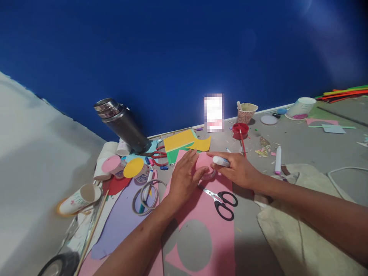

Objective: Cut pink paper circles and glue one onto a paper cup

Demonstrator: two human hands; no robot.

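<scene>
My left hand [184,177] was down flat, fingers spread, pressing on the pink paper disc [203,161] and the small cup [209,175] beneath it. The disc sat on top of that cup, right between my two hands, over the big pink sheet [207,214] with round holes cut out of it. My right hand [240,168] was curled around a white glue stick [220,161], its tip just touching the disc's edge. The black-handled scissors [222,201] lay open on the pink sheet just below my hands. Off to the left I saw a cup capped with a yellow disc [134,167] and one capped in pink [111,164], beside a metal flask [122,123] lying tilted. Red scissors [156,156] rested by the yellow and green card [179,142]. A red lid [240,130] sat farther back, near the wall.
</scene>
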